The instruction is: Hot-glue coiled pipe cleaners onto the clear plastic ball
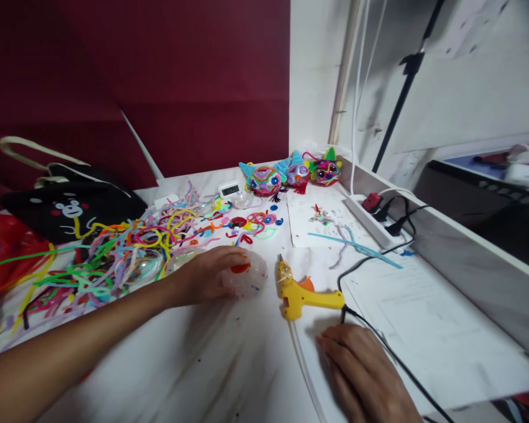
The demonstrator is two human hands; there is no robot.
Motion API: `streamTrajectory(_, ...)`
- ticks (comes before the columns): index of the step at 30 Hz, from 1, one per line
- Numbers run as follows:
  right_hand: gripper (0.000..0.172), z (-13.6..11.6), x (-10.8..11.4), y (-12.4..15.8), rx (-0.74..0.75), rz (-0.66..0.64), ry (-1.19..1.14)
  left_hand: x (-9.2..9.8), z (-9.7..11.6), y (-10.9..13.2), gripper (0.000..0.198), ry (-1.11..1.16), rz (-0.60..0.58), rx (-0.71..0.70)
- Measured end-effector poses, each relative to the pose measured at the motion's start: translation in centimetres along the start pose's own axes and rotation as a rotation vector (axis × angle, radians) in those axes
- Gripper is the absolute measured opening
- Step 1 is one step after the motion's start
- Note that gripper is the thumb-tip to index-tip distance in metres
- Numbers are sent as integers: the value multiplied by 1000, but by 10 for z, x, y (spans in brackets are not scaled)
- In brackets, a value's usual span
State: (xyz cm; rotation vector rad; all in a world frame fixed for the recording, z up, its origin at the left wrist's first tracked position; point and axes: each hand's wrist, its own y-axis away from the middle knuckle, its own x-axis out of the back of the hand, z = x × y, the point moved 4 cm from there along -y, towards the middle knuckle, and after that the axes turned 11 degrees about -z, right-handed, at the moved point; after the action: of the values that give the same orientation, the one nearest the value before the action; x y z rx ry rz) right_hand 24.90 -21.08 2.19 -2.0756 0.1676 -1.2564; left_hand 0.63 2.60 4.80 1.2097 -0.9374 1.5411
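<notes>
White tabletop (203,370); left hand (209,273) half-curled round clear plastic piece (256,276); right hand (364,370) palm-down, hold untellable, nearer glue gun (302,298) (nozzle away, handle rightward)

Soft, muted light (blurry, stretched edges)

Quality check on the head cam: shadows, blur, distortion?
Head view: soft shadow beside the right hand; the clear shell at the left hand looks hazy against the pale table; print on the right-hand sheet is too faint to read; far right edge soft, apparently stretched by a wide lens.
</notes>
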Motion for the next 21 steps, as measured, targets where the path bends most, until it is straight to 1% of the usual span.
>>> streamTrajectory(3, 23, 0, 0, 0, 4, -8, 24, -4, 13, 1, 58, -38, 46, 110)
streamTrajectory(4, 23, 0, -1, 1, 6, -12, 31, -4, 17, 2, 58, -71, 79, 149)
streamTrajectory(7, 24, 2, -3, 5, 1, -46, 50, -8, 23, 3, 60, -130, 103, 200)
streamTrajectory(10, 24, 5, -6, 10, -20, -99, 54, -11, 25, 3, 57, -149, 120, 188)
streamTrajectory(12, 25, 7, -5, 13, -39, -106, 43, -12, 25, 3, 55, -157, 142, 163)
streamTrajectory(16, 25, 8, -5, 14, -69, -104, 31, -14, 27, 3, 50, -203, 198, 43)
streamTrajectory(18, 24, 9, -7, 14, -76, -121, 40, -17, 26, 3, 56, -202, 200, 3)
streamTrajectory(21, 22, 10, -10, 16, -71, -147, 53, -24, 24, 5, 66, -170, 195, -10)
